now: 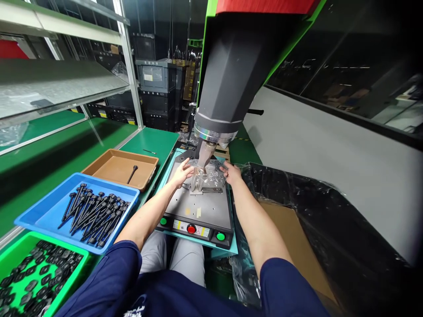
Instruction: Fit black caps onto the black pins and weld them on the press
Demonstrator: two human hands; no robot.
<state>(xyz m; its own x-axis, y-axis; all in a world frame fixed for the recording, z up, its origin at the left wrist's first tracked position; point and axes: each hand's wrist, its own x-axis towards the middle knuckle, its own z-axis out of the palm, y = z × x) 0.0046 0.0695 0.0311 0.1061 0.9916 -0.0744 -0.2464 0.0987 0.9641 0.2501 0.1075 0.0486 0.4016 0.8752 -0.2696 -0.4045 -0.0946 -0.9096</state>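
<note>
The metal fixture (196,192) stands on the machine's gray plate (178,205), below the horn (205,154). The left hand (183,173), fingers extended, and the right hand (232,173), fingers curled, flank it; whether either grips anything I cannot tell. Nearer the person are 2 green buttons (220,237) and 1 red button (191,229). Leftward, 1 black stemmed part (132,175) lies in a brown tray (105,166).

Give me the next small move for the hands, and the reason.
I'd probably ease the left hand and right hand slightly outward, away from the horn: they flank its tip, close to the fixture below it. I can't tell whether either grips the clear plastic between them, so I'd do it gently.
</note>
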